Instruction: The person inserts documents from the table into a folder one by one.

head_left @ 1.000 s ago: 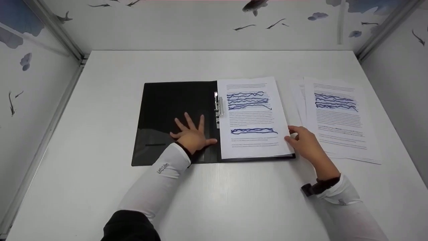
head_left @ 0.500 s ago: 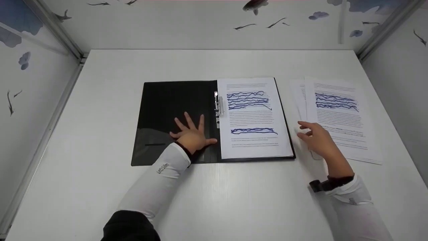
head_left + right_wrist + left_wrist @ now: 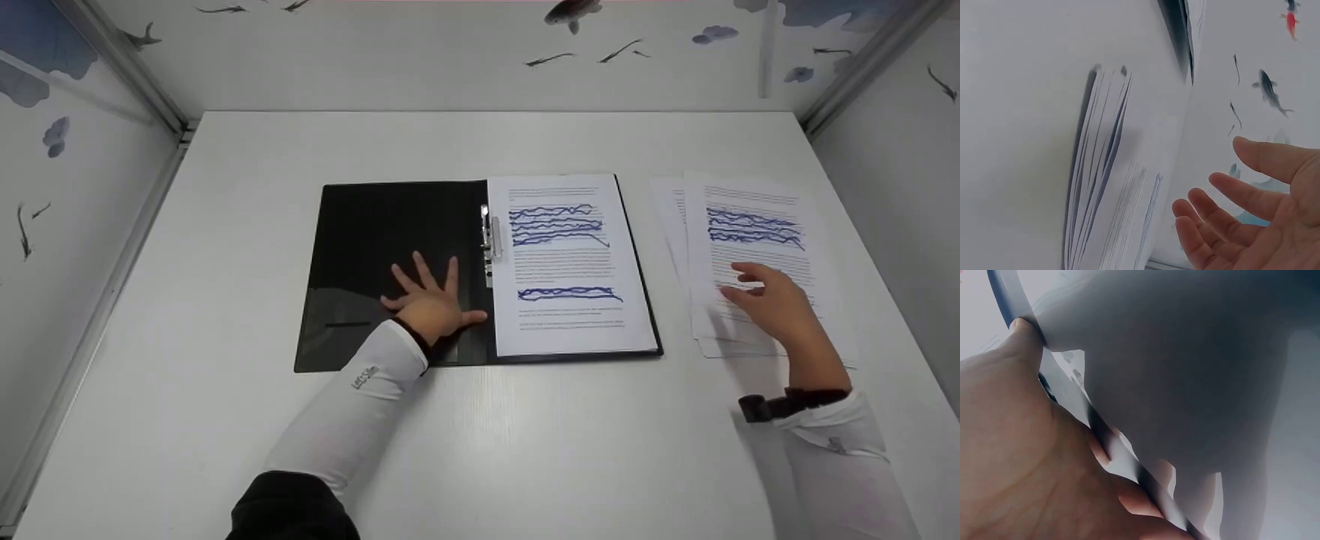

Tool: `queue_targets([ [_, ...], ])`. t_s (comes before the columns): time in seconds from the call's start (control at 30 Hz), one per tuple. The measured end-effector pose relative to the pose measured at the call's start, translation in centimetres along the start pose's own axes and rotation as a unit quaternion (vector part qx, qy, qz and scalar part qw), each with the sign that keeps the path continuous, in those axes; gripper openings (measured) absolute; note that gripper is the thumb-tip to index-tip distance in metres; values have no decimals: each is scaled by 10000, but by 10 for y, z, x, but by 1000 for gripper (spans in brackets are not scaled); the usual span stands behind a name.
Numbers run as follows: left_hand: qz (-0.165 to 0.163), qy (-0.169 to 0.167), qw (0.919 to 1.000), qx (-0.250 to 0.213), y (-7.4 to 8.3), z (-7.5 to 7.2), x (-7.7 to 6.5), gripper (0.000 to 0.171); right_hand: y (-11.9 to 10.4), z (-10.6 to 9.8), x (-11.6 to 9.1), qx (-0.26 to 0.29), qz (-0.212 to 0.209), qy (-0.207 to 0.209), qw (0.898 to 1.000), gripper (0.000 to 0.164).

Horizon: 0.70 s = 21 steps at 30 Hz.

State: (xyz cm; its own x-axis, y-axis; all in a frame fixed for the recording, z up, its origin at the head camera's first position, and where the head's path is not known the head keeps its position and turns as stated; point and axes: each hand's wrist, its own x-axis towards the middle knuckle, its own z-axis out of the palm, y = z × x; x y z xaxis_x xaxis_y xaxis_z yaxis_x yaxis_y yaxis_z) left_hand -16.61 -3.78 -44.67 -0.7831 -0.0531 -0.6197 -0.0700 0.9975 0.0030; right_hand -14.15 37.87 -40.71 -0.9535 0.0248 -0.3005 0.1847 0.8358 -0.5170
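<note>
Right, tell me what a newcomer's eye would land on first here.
Probably the black folder, lying open near the middle of the white table, with the left hand spread on its left cover. Next would come the blue scribbles across the sheet on the folder's right side. Then the right hand, over the loose papers to the right of the folder.

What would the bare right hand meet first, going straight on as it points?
Probably the loose stack of white printed paper beneath it, though depth is unclear; if the right hand travels level, the open black folder to its left.
</note>
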Motion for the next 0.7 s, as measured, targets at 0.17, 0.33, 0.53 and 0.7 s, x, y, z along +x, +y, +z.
queue_targets([
  [0.17,16,18,10000,-55,0,0,0,104,22,-12,-2,-415,251,132,9987,62],
  [0.33,-32,-17,10000,-45,0,-1,0,104,49,-25,-4,-685,852,66,9940,65],
  [0.53,-121,-85,9999,9,1,-4,-1,104,82,-36,-10,-955,1541,-284,9830,77],
  [0.7,-65,-102,9999,12,1,-4,-2,104,97,-37,-16,-1242,1953,-460,9717,87],
])
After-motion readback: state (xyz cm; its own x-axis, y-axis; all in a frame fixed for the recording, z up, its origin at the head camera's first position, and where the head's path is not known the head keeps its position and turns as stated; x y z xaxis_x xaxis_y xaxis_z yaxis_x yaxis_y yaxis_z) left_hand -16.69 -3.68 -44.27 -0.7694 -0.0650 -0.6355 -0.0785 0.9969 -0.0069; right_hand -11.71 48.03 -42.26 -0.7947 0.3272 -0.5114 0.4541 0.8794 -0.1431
